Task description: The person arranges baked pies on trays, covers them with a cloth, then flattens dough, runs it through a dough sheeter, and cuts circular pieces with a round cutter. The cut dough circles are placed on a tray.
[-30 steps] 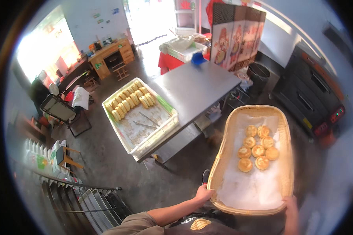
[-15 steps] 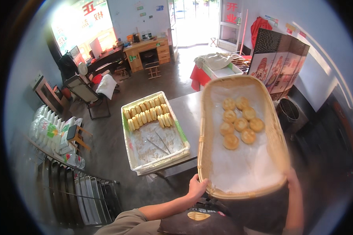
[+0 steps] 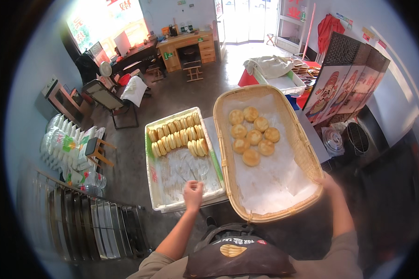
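Observation:
A long wicker basket point(image 3: 226, 172) lined with white paper rests beside the tray, carrying several round golden-brown flatbreads point(image 3: 254, 137) toward its far end. My right hand point(image 3: 327, 184) is closed around the basket's near right rim. My left hand point(image 3: 193, 194), slightly blurred, is over the near part of a white plastic tray point(image 3: 154, 186). Its fingers are closed at the near end of thin metal tongs point(image 3: 191, 175) lying on the tray's paper. Rows of more flatbreads point(image 3: 177, 137) stand on edge at the tray's far end.
The tray and basket sit on a metal table point(image 3: 314, 135). Black baking trays fill a rack point(image 3: 91, 228) at lower left, near a small stool point(image 3: 97, 151). A printed folding screen point(image 3: 342, 81) stands right. Behind are a folding chair point(image 3: 108, 100) and a wooden desk point(image 3: 186, 49).
My left hand has let go of the basket's rim and moved left over the tray to the tongs. The basket has come down and left, with my right hand still on it.

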Motion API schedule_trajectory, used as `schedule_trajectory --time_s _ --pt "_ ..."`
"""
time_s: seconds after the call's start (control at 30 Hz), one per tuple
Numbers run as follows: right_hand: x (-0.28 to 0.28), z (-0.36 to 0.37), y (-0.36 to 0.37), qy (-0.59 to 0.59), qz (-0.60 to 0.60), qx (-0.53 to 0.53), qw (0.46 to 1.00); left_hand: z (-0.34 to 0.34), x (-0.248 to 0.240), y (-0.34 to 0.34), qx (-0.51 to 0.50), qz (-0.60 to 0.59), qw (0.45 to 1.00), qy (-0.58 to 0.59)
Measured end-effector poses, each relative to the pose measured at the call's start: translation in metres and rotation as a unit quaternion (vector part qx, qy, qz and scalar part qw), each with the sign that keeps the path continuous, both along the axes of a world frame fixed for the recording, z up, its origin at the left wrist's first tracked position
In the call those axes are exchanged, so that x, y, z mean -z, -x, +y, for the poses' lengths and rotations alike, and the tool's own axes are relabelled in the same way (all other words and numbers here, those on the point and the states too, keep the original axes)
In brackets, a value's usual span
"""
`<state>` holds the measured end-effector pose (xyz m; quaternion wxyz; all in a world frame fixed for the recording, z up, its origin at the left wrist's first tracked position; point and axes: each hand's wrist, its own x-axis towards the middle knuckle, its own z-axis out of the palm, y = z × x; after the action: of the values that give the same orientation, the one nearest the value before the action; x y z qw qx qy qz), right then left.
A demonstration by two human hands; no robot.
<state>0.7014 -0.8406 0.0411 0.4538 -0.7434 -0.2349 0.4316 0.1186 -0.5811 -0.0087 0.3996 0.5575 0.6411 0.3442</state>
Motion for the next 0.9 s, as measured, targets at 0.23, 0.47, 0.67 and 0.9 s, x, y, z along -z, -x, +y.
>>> schedule_trajectory --time_s 0.23,0.47,0.67,0.9 --pt "-0.105 0.044 0.111 -0.097 -0.513 0.002 0.853 0.109 0.106 0.046 -0.13 0.252 0.933 0.22" --pt "-0.11 0.129 0.256 -0.091 -0.331 -0.124 0.931 0.137 0.109 0.073 -0.049 -0.12 0.928 0.351" --pt "-0.075 0.21 0.397 -0.053 0.015 -0.228 0.972 0.075 0.007 0.027 0.034 -0.428 0.872 0.233" --pt "-0.075 0.219 0.393 -0.1 0.139 -0.176 0.969 0.046 -0.085 -0.081 0.271 -0.411 0.863 0.114"
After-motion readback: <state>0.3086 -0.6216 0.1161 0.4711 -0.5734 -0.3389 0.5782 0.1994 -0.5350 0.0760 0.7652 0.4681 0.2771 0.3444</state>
